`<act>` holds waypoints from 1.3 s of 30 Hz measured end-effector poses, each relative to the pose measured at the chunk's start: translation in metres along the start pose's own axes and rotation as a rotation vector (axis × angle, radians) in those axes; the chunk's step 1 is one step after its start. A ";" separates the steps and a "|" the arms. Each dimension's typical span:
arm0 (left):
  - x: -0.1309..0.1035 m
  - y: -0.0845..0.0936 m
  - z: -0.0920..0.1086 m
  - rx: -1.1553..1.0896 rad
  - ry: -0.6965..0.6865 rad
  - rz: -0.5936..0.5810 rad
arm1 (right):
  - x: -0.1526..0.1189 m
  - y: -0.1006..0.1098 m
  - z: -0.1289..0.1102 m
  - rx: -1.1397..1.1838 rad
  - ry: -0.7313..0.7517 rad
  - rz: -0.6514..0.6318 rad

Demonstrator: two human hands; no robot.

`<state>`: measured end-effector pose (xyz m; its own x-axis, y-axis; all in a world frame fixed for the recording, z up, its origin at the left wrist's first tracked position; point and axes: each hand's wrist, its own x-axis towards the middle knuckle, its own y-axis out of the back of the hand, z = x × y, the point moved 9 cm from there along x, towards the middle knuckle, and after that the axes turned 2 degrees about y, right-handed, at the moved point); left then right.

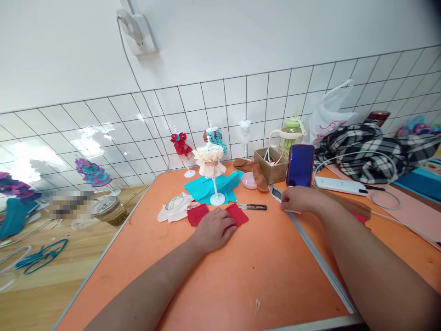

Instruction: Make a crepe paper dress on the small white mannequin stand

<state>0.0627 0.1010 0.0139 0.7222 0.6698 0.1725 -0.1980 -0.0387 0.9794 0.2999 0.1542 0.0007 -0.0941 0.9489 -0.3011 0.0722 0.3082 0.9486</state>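
Note:
My left hand [215,230] rests palm down on a piece of red crinkled material [237,218], its fingers lying loosely over it. Farther right, my right hand [299,200] is closed in a pinch on the table beside a grey looped object [274,192]; what its fingers hold is hidden. Between my hands lie black-handled thread snips [253,207]. Behind my left hand a small white dress stand [217,198] wears a cream ruffled dress [209,162], with blue crinkled material [200,186] around its base.
A phone [300,166] stands upright behind my right hand, near a cardboard box [272,165] and a pink dish [248,181]. Cream material [174,212] lies left. A green-lidded bottle [291,135], plaid cloth [365,149] and white power bank [340,185] are at the back right.

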 end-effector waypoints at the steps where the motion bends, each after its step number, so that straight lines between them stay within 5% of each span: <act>1: 0.000 0.000 0.000 -0.002 -0.002 0.000 | -0.001 -0.002 0.011 0.010 -0.015 -0.038; 5: 0.000 -0.001 0.000 -0.013 -0.018 -0.004 | -0.002 -0.013 0.035 0.020 -0.062 -0.155; 9: 0.000 -0.002 0.000 -0.032 -0.026 -0.004 | 0.001 -0.021 0.033 0.124 -0.015 -0.229; 22: -0.001 -0.001 0.004 -0.094 -0.059 0.008 | 0.005 -0.022 0.030 0.245 0.044 -0.179; 25: -0.002 0.005 0.004 -0.242 -0.030 0.052 | -0.002 -0.009 0.003 0.265 0.141 -0.134; 32: -0.002 0.013 0.001 -0.689 0.167 0.144 | -0.039 0.013 -0.109 0.519 0.527 -0.061; 39: 0.002 0.011 -0.014 -0.793 0.243 0.242 | -0.030 0.010 -0.120 0.755 0.556 0.078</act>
<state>0.0524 0.1126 0.0234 0.4565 0.8535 0.2514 -0.7977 0.2674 0.5405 0.1842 0.1204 0.0315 -0.5083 0.8605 0.0351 0.7046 0.3921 0.5914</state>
